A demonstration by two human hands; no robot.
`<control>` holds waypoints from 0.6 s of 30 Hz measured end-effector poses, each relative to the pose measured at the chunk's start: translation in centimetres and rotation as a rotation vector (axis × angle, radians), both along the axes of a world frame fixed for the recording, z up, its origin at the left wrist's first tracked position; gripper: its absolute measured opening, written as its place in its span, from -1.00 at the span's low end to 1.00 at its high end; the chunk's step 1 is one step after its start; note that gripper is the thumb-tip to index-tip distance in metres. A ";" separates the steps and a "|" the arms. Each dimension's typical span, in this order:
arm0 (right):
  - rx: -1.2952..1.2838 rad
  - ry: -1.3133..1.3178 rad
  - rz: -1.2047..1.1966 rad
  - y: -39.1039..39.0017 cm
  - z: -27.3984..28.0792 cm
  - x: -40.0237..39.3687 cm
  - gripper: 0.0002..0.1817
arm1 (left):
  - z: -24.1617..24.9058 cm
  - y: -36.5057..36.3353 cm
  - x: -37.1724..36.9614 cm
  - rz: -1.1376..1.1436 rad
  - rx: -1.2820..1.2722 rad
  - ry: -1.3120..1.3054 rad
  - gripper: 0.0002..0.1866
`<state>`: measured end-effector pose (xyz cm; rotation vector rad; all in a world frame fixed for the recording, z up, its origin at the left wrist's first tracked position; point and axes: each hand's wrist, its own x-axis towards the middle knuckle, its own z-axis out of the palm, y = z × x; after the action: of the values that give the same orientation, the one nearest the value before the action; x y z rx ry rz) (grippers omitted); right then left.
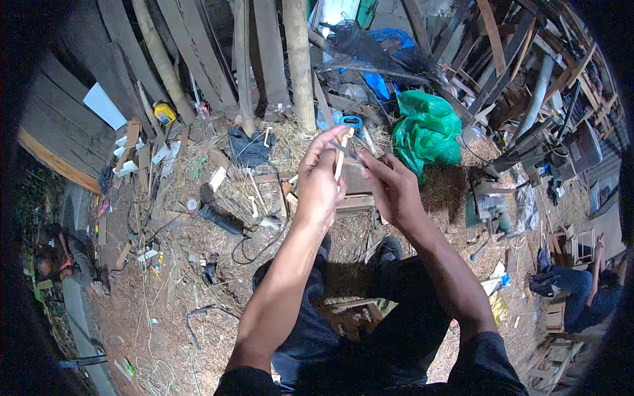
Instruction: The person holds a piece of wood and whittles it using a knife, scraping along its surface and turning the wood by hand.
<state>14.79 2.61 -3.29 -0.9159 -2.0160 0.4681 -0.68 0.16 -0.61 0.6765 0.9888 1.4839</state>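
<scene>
My left hand (320,173) is closed around a slim, pale strip of wood (341,157), which stands nearly upright between thumb and fingers. From the right, my right hand (395,186) pinches a narrow grey metal blade (347,152). The blade lies across the wood strip near its upper part, close to my left thumb. Both hands are raised in front of me, above my knees. Part of the blade's grip is hidden inside my right fingers.
A green plastic bag (428,129) lies beyond my right hand, near stacked scrap timber (502,59). A black cylindrical power tool (221,218) with a cord rests on the shaving-covered ground at left. Another person (588,290) sits at far right.
</scene>
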 end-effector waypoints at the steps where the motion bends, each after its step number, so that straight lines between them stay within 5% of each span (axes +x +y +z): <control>1: -0.055 0.013 -0.019 0.0 -0.1 0.0 -0.55 | -0.1 0.0 -0.1 -0.018 -0.004 -0.039 -0.70; 9: -0.053 0.022 -0.089 1.0 0.2 0.7 -0.69 | 0.5 -0.4 0.9 0.046 0.020 0.094 -0.70; 16: 0.122 0.326 -0.208 2.6 -0.6 0.2 -0.85 | -0.7 0.7 1.3 0.277 -0.009 0.068 -0.72; 18: -0.081 0.492 -0.157 2.7 -1.2 0.3 -0.86 | -0.8 1.0 1.1 0.319 0.058 0.238 -0.71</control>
<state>15.13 5.27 -4.48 -0.8966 -1.4784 0.6222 0.38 1.21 -1.45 0.7762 1.2862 1.7426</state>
